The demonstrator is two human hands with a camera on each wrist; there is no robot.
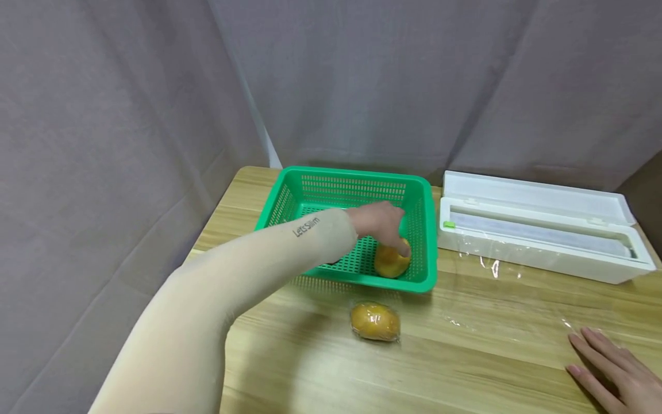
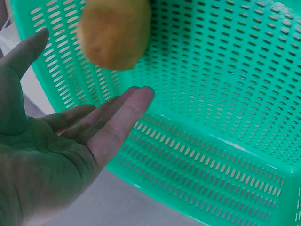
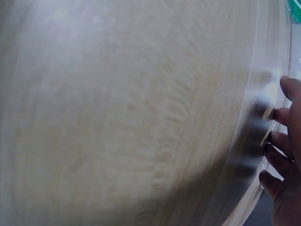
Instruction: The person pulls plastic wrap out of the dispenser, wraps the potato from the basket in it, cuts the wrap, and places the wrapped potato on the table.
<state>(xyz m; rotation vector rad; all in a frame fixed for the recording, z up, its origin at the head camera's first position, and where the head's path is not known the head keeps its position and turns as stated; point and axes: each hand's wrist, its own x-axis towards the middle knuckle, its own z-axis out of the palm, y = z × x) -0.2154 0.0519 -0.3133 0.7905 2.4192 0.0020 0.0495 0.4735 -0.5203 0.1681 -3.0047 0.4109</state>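
Observation:
Inside the green basket (image 1: 431, 247), near its right end, lies a yellow-orange mango (image 1: 391, 261). My left hand (image 1: 380, 221) reaches over it from above. In the left wrist view the left hand (image 2: 56, 136) has its thumb and fingers spread, with a gap to the mango (image 2: 115, 35). Clear plastic film (image 1: 495, 269) stretches from the white wrap box (image 1: 522, 259) across the tabletop. My right hand (image 1: 615, 374) rests at its near right part, fingers extended. The right wrist view shows the right hand's (image 3: 284, 146) fingers at the film-covered surface.
A second mango (image 1: 374, 322), wrapped in clear film, lies on the wooden table (image 1: 310, 368) in front of the basket. The box's lid (image 1: 538, 195) stands raised at the back, with a green slider (image 1: 449, 225) at its left end. Grey curtains (image 1: 362, 86) hang behind.

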